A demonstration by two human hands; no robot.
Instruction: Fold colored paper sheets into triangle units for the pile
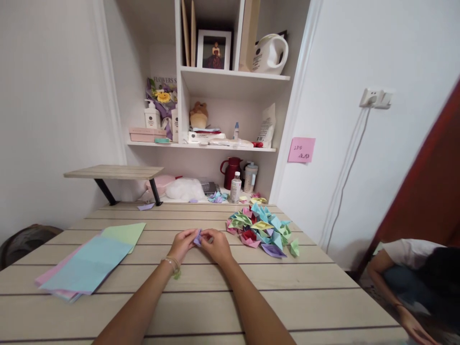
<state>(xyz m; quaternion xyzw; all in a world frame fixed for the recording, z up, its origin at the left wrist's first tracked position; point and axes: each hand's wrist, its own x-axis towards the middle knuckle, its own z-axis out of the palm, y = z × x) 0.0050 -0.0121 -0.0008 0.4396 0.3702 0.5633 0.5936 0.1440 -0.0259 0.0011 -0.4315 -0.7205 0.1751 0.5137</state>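
Between my two hands, over the middle of the slatted table (172, 306), is a small folded piece of purple paper (198, 238). My left hand (183, 243) pinches it from the left, and my right hand (216, 243) grips its right side. Fingers cover part of the paper, so its exact folded shape is hidden. To the right of my right hand lies a heap of folded paper boats (262, 225) in blue, green, pink, red, yellow and purple. Left of my hands rests a loose stack of coloured paper sheets (89, 261), blue and green uppermost with pink below.
A small raised wooden shelf (115, 171) on black legs stands at the back left. Along the back are a bottle (235, 188), a red jug (232, 172) and a cup (250, 177). Another person (413, 282) crouches low at the right, beyond the table edge.
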